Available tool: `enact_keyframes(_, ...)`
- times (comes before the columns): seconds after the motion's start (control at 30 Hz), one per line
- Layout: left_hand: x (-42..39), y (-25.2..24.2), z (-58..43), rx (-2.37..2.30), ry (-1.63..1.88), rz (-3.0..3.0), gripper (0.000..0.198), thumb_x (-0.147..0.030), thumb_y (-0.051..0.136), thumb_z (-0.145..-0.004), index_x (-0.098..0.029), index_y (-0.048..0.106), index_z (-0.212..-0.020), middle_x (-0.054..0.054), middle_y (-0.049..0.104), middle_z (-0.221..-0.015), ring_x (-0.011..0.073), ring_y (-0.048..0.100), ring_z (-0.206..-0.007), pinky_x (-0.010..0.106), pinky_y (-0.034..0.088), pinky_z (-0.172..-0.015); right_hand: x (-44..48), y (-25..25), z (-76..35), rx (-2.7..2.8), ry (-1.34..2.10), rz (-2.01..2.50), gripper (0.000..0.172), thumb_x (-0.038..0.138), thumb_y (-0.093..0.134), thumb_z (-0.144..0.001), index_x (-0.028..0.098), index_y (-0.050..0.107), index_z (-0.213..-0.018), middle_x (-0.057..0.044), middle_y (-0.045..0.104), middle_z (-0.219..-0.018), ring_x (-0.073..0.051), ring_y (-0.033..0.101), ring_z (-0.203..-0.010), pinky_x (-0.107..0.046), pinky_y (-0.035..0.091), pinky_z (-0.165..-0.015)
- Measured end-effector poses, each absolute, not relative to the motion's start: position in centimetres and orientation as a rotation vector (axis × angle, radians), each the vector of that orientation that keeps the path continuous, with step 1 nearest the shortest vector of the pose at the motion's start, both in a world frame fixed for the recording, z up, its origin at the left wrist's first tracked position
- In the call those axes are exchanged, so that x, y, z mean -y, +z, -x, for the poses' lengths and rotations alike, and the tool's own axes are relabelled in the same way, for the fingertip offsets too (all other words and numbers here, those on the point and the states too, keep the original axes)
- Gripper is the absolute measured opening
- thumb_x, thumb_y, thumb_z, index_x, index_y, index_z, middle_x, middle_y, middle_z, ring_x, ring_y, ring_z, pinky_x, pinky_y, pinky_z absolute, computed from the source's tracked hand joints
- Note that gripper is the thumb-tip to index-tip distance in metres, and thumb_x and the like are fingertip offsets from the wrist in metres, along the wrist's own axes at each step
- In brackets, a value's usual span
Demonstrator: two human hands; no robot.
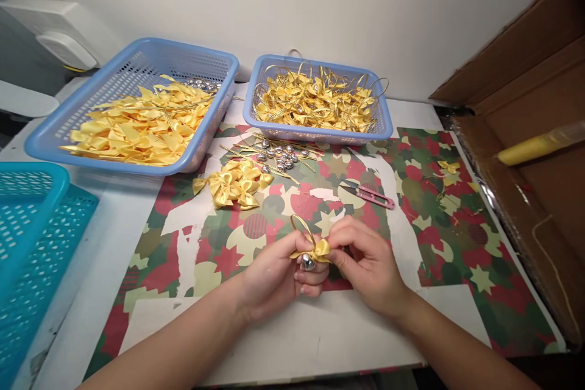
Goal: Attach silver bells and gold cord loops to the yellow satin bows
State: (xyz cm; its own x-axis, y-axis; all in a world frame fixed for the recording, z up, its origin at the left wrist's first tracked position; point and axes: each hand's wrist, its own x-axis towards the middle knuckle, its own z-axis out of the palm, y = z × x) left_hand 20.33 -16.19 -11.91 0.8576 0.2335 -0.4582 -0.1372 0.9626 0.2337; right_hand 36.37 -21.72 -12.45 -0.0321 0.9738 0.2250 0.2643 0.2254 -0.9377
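My left hand (274, 274) and my right hand (365, 262) meet over the patterned wrapping paper (439, 237), both pinching one small yellow satin bow (317, 250). A gold cord loop (302, 224) rises from the bow and a small silver bell (308, 262) hangs under it, against my left fingers. Both hands are closed on this piece. Just beyond lie a small pile of loose yellow bows (233, 186), several silver bells (278, 157) and gold cords.
A big blue basket (114, 82) of yellow bows stands at the back left, a smaller blue basket (384, 125) of finished looped bows beside it. Pink thread snips (372, 195) lie on the paper. Teal baskets (31, 219) sit at left, a cardboard box (525, 91) at right.
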Motion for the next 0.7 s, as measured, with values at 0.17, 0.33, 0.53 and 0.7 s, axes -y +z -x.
enact_keyframes(0.17, 16.14, -11.95, -20.25, -0.478, 0.151, -0.159, 0.011, -0.021, 0.050, -0.071, -0.017, 0.042, -0.064, -0.007, 0.024, -0.057, 0.0086, 0.013, -0.051, 0.020, 0.021, -0.050, 21.63, -12.88, -36.55, 1.528, 0.889, 1.195, 0.012, 0.018, 0.058, -0.090, 0.023, 0.063, -0.080, -0.002, 0.060, -0.076, -0.015, 0.056, -0.069, -0.028, 0.048, -0.061)
enact_keyframes(0.33, 16.21, -11.99, -20.17, -0.480, 0.128, -0.147, 0.012, -0.021, 0.049, -0.070, -0.018, 0.039, -0.063, -0.006, 0.023, -0.058, 0.0080, 0.014, -0.050, 0.020, 0.022, -0.049, 21.50, -13.12, -36.65, 1.561, 0.845, 1.141, 0.013, 0.016, 0.058, -0.090, 0.023, 0.065, -0.082, -0.002, 0.062, -0.077, -0.015, 0.058, -0.070, -0.028, 0.049, -0.062)
enact_keyframes(0.53, 16.25, -12.07, -20.14, -0.479, 0.101, -0.148, 0.013, -0.020, 0.048, -0.069, -0.018, 0.037, -0.062, -0.006, 0.024, -0.059, 0.0079, 0.013, -0.050, 0.020, 0.021, -0.050, 21.48, -13.21, -36.91, 1.639, 0.772, 1.083, 0.014, 0.013, 0.056, -0.091, 0.023, 0.065, -0.087, -0.003, 0.062, -0.079, -0.014, 0.059, -0.071, -0.028, 0.049, -0.061)
enact_keyframes(0.7, 16.26, -11.99, -20.13, -0.466, 0.076, -0.161, 0.017, -0.021, 0.049, -0.069, -0.018, 0.035, -0.059, -0.006, 0.024, -0.058, 0.0085, 0.012, -0.050, 0.020, 0.022, -0.050, 21.49, -13.18, -37.13, 1.704, 0.732, 0.991, 0.020, 0.006, 0.054, -0.089, 0.023, 0.063, -0.093, -0.003, 0.059, -0.082, -0.015, 0.057, -0.073, -0.029, 0.049, -0.063)
